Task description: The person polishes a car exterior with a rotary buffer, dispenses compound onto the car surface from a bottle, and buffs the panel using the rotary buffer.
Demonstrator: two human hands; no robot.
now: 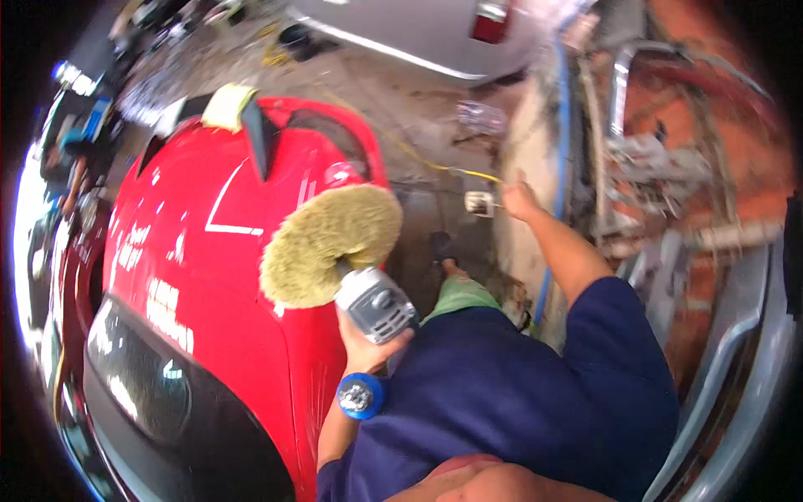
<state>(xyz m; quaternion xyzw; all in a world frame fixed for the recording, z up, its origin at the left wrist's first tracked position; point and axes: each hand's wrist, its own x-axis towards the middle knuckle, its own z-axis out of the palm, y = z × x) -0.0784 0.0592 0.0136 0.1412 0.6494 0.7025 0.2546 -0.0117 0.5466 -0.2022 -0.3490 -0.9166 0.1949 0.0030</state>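
Observation:
My left hand (368,345) is wrapped round the grey body of a polisher (375,304), beside the red car. The polisher's fluffy yellow pad (330,244) is tilted over the red car's hood (242,217). A round blue-rimmed object (360,396) lies at my left wrist. Out to the right, my right hand (520,199) is closed on a yellow cord (418,157), which runs off to the upper left. Just left of that hand hangs or lies a white square piece (479,203); which of the two I cannot tell.
A yellow cloth (227,106) lies at the red car's front edge. A silver car (401,29) stands at the top. Along the right are a blue hose (562,151), grey car panels (723,360) and a brick wall (757,167). A person (77,171) is at the far left.

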